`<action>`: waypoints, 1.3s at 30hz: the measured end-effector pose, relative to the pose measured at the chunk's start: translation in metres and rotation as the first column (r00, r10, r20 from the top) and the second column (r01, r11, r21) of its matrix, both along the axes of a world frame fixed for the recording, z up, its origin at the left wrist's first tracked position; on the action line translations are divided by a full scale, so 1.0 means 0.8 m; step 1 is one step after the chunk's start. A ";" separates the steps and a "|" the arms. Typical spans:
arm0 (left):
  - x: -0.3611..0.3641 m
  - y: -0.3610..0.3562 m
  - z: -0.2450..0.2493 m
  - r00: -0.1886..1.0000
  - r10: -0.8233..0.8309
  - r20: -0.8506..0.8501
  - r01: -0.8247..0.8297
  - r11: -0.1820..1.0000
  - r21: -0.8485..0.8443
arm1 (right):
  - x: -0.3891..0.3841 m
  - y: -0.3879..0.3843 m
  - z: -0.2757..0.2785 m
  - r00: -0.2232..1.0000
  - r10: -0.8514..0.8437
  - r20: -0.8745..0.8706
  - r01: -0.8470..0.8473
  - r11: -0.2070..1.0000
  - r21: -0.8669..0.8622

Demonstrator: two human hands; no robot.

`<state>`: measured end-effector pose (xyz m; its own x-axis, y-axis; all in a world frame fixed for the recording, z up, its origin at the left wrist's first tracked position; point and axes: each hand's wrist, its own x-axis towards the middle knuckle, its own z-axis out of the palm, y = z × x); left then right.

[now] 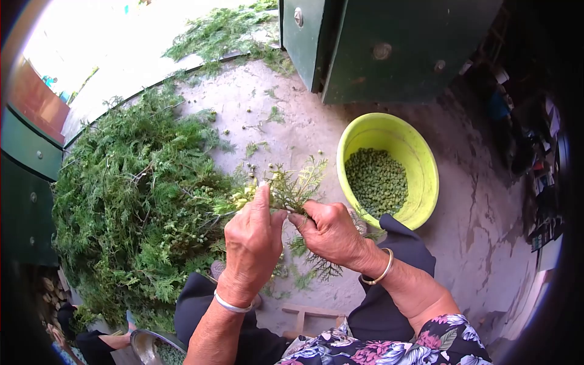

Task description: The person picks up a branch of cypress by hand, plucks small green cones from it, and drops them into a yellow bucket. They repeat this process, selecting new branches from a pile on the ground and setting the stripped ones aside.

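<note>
In the head view, a leafy green conifer sprig (296, 187) stands up between my two hands. My right hand (334, 234) is closed around its stem, with some foliage hanging below the fist. My left hand (252, 237) is pinched at the same sprig, thumb and forefinger together beside pale green cones (242, 198). The fingertips of both hands almost meet. To the right of my right hand stands a yellow-green plastic basin (427, 182), partly filled with small green cones (377, 182).
A large heap of cut conifer branches (140, 194) covers the floor at left. More branches (222, 33) lie beyond the threshold. Dark green doors (395, 55) stand behind the basin. At lower left are a metal bowl (143, 347) and another person's arm (115, 340). A wooden stool (304, 316) is below.
</note>
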<state>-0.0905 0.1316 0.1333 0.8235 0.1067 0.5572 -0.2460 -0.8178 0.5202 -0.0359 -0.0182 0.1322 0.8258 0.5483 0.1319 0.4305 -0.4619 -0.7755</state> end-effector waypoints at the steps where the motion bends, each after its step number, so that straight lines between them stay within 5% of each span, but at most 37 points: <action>1: 0.000 0.000 -0.002 0.999 0.001 -0.040 -0.001 1.000 -0.006 | 0.000 0.000 0.001 1.000 -0.006 -0.028 0.005 1.000 -0.023; 7: 0.001 -0.003 0.003 0.994 -0.045 -0.098 0.032 0.992 -0.123 | 0.003 -0.003 -0.007 0.998 0.027 0.063 -0.028 0.999 0.022; 10: 0.001 -0.007 0.009 0.993 -0.060 -0.098 0.020 0.930 -0.366 | 0.006 -0.004 0.006 1.000 0.009 -0.017 -0.008 1.000 0.010; 12: -0.003 -0.003 0.023 0.950 -0.084 -0.301 -0.117 0.798 -0.591 | 0.008 -0.005 0.001 1.000 -0.003 -0.028 0.004 1.000 0.024; 14: -0.003 0.001 0.045 0.911 -0.288 -0.296 -0.203 0.312 -0.928 | 0.010 -0.006 0.001 0.999 -0.013 -0.038 0.015 0.999 0.040; 16: -0.003 0.018 0.051 0.936 -0.339 -0.091 -0.085 0.031 -0.996 | 0.014 -0.009 0.004 0.991 -0.083 -0.106 0.078 0.996 -0.051; 18: -0.004 0.055 0.041 0.890 -0.403 0.214 0.125 -0.235 -0.964 | 0.014 -0.013 0.005 0.989 -0.108 -0.100 0.103 0.993 -0.055; 21: -0.006 0.077 0.036 0.896 -0.246 0.370 0.130 -0.652 -0.747 | 0.016 -0.016 0.002 0.987 -0.138 -0.087 0.133 0.989 -0.061; 24: -0.005 0.084 0.024 0.969 -0.180 0.167 -0.023 -0.745 -0.666 | 0.017 -0.015 -0.003 0.989 -0.122 -0.079 0.124 0.992 0.019; 26: -0.002 0.087 0.015 0.971 -0.210 0.113 -0.082 -0.739 -0.669 | 0.018 -0.015 -0.007 0.991 -0.121 -0.058 0.117 0.991 -0.064; 28: 0.012 0.081 0.017 0.975 -0.222 0.023 -0.124 -0.623 -0.772 | 0.015 -0.014 -0.018 0.996 -0.087 -0.003 0.086 0.989 -0.123; 29: 0.024 0.072 0.026 0.974 -0.225 -0.013 -0.140 -0.560 -0.816 | 0.015 -0.014 -0.013 0.992 -0.061 -0.108 0.040 0.981 -0.190; 30: 0.037 0.058 0.042 0.956 -0.291 0.038 -0.104 -0.458 -0.883 | 0.011 -0.009 -0.017 0.990 -0.056 -0.127 0.031 0.982 -0.185; 32: 0.079 0.001 0.084 0.981 -0.160 -0.111 -0.140 -0.178 -0.974 | 0.007 -0.007 -0.020 0.992 -0.002 -0.125 -0.028 0.971 -0.238; 35: 0.153 -0.082 0.122 0.923 -0.385 0.002 0.009 0.016 -1.000 | 0.009 -0.008 -0.008 0.987 0.017 -0.161 -0.054 0.972 -0.229; 36: 0.177 -0.100 0.116 0.880 -0.474 -0.011 0.060 0.134 -0.989 | 0.010 -0.008 -0.005 0.983 0.019 -0.182 -0.062 0.970 -0.235; 38: 0.201 -0.130 0.120 0.902 -0.432 0.000 0.282 0.589 -0.758 | 0.016 -0.007 -0.010 0.979 0.067 -0.191 -0.106 0.974 -0.200; 39: 0.197 -0.127 0.126 0.906 -0.424 0.002 0.284 0.602 -0.747 | 0.016 -0.008 -0.009 0.980 0.060 -0.189 -0.086 0.987 -0.135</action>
<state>0.0670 0.0300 0.2343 0.9518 0.0920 0.2926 -0.2905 -0.0354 0.9562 -0.0231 -0.0242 0.1253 0.7858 0.6101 -0.1017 0.3232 -0.5452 -0.7735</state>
